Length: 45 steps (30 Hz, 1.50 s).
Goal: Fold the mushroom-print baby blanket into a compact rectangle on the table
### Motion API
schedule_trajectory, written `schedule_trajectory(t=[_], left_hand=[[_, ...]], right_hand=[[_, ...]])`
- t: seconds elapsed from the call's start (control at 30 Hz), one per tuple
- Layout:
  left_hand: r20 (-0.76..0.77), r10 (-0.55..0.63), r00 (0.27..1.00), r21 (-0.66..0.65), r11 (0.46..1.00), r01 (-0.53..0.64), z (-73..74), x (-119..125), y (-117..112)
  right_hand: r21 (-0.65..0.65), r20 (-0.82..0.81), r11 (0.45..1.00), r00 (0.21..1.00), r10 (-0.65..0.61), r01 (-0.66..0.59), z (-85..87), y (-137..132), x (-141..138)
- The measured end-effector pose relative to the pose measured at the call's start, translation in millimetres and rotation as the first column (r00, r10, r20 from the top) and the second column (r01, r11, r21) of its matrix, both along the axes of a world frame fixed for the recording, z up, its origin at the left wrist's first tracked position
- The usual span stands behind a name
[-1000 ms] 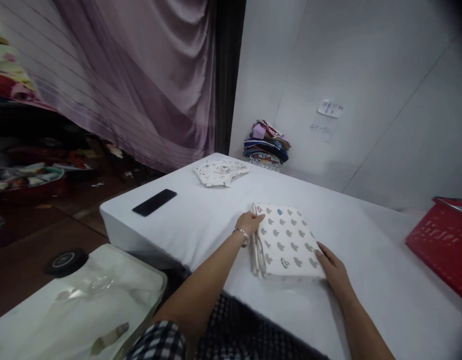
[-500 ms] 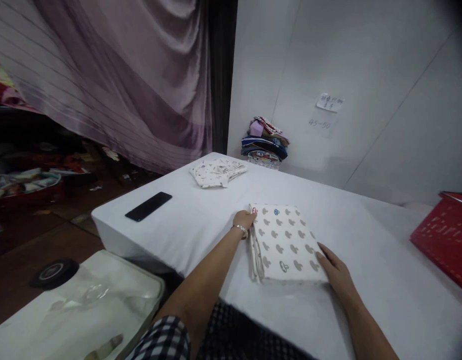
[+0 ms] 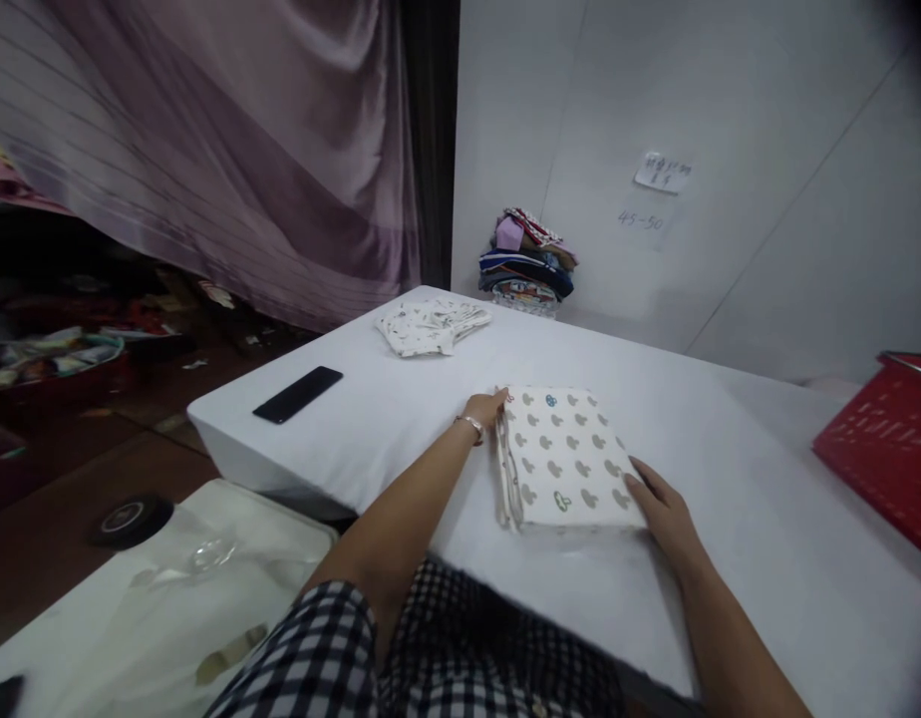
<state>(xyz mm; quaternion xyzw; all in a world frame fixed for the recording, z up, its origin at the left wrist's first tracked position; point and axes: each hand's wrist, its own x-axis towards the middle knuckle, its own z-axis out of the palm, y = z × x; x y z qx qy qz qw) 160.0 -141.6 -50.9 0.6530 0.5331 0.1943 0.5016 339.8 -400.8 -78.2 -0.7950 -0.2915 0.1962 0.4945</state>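
Observation:
A folded white cloth point(image 3: 569, 454), printed with grey mushroom-like shapes and a few coloured ones, lies flat on the white table in several layers. My left hand point(image 3: 485, 407), a bracelet at its wrist, grips the cloth's far left corner; part of its fingers is hidden by the fabric. At the right edge, my right hand point(image 3: 659, 507) holds the cloth with its thumb on top and the other fingers along the side. Farther back lies another white printed cloth point(image 3: 431, 327), loosely folded, touched by neither hand.
A black phone point(image 3: 298, 394) lies near the left edge of the white table point(image 3: 386, 429). Folded clothes point(image 3: 526, 261) are stacked at the back by the wall. A red basket point(image 3: 883, 444) stands at the right. A white stool-like surface point(image 3: 161, 598) is at lower left.
The view has tilted slightly, so everything sits a little higher in the picture. Both hands keep their places on the folded cloth, which stays where it was on the table.

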Motion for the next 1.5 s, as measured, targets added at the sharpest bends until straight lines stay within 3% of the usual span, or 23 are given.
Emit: schedule_trajectory(t=[0.27, 0.4, 0.5, 0.63, 0.87, 1.1, 1.27, 1.5], left_hand=[[0.013, -0.309, 0.951, -0.102, 0.946, 0.309, 11.0, -39.7, -59.1], [0.019, -0.371, 0.929, 0.000, 0.929, 0.371, 4.0, -48.0, -77.5], [0.009, -0.300, 0.954, 0.083, 0.951, 0.298, -4.8, -51.6, -81.0], [0.025, -0.239, 0.971, 0.025, 0.971, 0.239, -11.5, -57.6, -83.9], [-0.045, -0.139, 0.989, 0.132, 0.981, 0.144, -0.9, -48.2, -79.5], [-0.230, -0.154, 0.961, 0.195, 0.960, 0.201, -2.7, -27.0, -65.6], [-0.183, -0.181, 0.966, 0.207, 0.954, 0.218, -6.6, -29.4, -66.0], [-0.142, -0.052, 0.988, 0.183, 0.980, 0.078, -9.4, -30.4, -62.0]], right_hand=[[0.021, 0.006, 1.000, 1.000, 0.002, -0.003, 2.5, -0.4, -1.9], [0.017, 0.048, 1.000, 0.999, 0.004, -0.005, -1.0, -1.2, 0.7], [0.018, 0.067, 1.000, 0.998, 0.004, -0.006, -0.2, -2.0, -0.4], [0.020, 0.073, 1.000, 0.997, 0.013, -0.015, 1.1, -2.5, -3.0], [0.037, 0.051, 0.999, 0.999, 0.001, -0.003, 0.1, -2.1, -2.7], [0.037, 0.048, 0.999, 0.999, 0.012, -0.014, -0.9, -1.6, -1.6], [0.044, 0.047, 0.999, 0.999, 0.006, -0.008, -0.5, -1.0, -1.4], [0.047, 0.033, 0.998, 0.999, 0.031, -0.033, -4.8, -0.4, 2.3]])
